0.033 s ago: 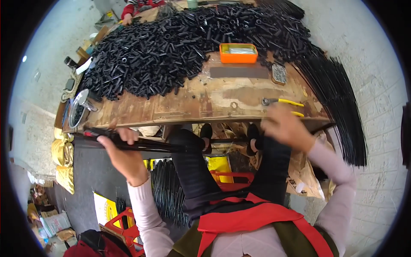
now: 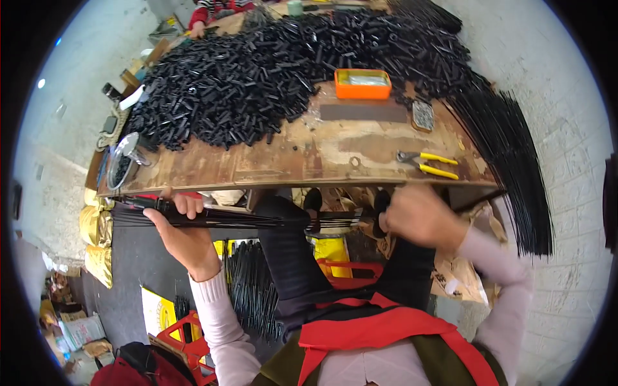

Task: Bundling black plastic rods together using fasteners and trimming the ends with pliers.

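Across my lap, just below the table's front edge, runs a bundle of thin black rods [image 2: 244, 219]. My left hand [image 2: 187, 241] is closed around its left part, thumb up, and dark pieces show by the fingers. My right hand [image 2: 421, 215] is curled, close to the bundle's right end. It is slightly blurred, and I cannot make out what its fingers hold. Just above it on the table lie pincers with yellow handles [image 2: 438, 165]. A large heap of short black tubes [image 2: 232, 90] covers the back and left of the wooden table [image 2: 277, 164].
An orange box [image 2: 362, 92], a grey strip [image 2: 364, 113] and a small tin of metal bits [image 2: 422, 116] sit mid-table. Long black rods [image 2: 515, 174] hang over the right edge. At left stands a clear container [image 2: 120, 164]. More rods [image 2: 248, 289] rest beside my leg. Another person's hand [image 2: 197, 29] is at the far left.
My right hand has moved down and slightly left, from beside the pincers to the bundle's right end. The rods now show further to the right. My left hand keeps its hold.
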`<state>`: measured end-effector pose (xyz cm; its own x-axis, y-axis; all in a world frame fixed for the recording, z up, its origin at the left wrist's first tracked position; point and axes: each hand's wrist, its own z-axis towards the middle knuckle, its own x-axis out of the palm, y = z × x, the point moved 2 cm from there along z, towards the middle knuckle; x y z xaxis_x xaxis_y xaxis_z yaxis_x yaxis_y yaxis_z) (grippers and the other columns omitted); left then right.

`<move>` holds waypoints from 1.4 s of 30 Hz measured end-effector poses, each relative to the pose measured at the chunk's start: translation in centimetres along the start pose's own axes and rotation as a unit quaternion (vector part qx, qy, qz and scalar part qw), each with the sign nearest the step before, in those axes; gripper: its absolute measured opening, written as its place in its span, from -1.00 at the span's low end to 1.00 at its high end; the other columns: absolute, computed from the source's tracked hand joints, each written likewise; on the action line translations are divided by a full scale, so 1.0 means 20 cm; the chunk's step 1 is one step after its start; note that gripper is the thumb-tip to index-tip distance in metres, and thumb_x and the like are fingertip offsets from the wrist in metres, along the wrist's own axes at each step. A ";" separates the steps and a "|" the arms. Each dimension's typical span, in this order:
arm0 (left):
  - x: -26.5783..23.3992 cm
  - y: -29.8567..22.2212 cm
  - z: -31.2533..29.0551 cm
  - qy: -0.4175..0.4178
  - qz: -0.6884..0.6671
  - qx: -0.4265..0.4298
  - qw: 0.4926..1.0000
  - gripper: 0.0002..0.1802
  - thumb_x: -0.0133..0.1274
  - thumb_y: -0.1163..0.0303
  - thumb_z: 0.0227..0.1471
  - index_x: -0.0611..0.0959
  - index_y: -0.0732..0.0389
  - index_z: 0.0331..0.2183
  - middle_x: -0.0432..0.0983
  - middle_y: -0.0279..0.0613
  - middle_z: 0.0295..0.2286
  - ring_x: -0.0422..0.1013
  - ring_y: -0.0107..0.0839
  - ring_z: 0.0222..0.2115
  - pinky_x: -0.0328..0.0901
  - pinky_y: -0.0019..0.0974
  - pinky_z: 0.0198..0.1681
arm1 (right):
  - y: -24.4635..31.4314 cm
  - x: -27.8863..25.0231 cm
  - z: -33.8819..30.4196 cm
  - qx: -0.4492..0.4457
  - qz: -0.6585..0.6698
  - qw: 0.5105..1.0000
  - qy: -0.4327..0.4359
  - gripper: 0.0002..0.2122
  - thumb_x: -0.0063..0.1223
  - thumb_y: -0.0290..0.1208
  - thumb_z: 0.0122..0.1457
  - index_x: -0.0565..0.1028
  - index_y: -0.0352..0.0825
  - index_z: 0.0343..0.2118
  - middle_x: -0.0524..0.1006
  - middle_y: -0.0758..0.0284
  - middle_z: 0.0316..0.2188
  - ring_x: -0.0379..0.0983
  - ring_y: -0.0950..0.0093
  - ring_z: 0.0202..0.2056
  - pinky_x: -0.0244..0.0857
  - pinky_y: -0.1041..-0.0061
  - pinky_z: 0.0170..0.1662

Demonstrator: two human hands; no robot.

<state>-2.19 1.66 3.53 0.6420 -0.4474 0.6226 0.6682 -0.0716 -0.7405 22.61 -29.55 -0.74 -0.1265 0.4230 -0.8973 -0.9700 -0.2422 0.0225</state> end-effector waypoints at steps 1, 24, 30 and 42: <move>-0.03 -0.01 -0.01 -0.021 -0.050 -0.013 0.998 -0.44 -0.24 -0.12 0.26 0.43 0.25 -0.19 0.15 -0.39 -0.55 0.10 -0.54 -0.53 0.09 -0.41 -0.39 | 0.17 0.07 -0.01 -0.034 0.069 0.997 -0.008 -0.86 0.20 -0.41 -0.10 0.45 -0.26 -0.51 0.38 0.37 -0.53 0.39 0.34 -0.41 0.25 0.36 -0.38; -0.58 1.37 -1.45 0.081 0.058 -0.715 0.692 -0.23 -0.22 -0.25 0.18 0.50 0.30 0.01 0.48 0.00 -0.12 0.41 -0.23 -0.06 0.30 -0.15 0.06 | 0.61 0.22 -0.24 0.484 0.494 0.679 -0.246 -0.68 0.25 -0.69 -0.04 0.45 -0.36 -0.21 0.48 0.42 -0.40 0.40 0.68 -0.45 0.29 0.73 -0.43; 0.20 0.85 -0.98 0.235 0.161 -0.316 0.905 -0.66 -0.13 0.28 0.28 0.58 0.32 -0.10 0.53 -0.21 -0.19 0.41 -0.48 -0.15 0.27 -0.44 -0.03 | 0.57 0.28 -0.13 0.500 0.492 0.674 -0.233 -0.71 0.25 -0.67 -0.03 0.45 -0.37 -0.23 0.50 0.41 -0.41 0.42 0.68 -0.49 0.30 0.69 -0.47; 0.49 0.77 -0.76 0.328 0.175 -0.203 0.906 -0.75 0.04 0.52 0.15 0.64 0.35 -0.12 0.52 -0.19 -0.21 0.43 -0.49 -0.19 0.29 -0.48 -0.11 | 0.25 0.03 -0.09 0.487 0.685 0.513 -0.173 -0.77 0.19 -0.62 0.02 0.44 -0.41 -0.24 0.50 0.32 -0.41 0.54 0.49 -0.39 0.48 0.54 -0.28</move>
<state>8.70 -17.41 -5.61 0.3371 -0.9301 0.1458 0.1879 -0.0853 -0.9785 18.01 -32.10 -1.96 -0.6942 0.6089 0.3838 0.4565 -0.0399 0.8888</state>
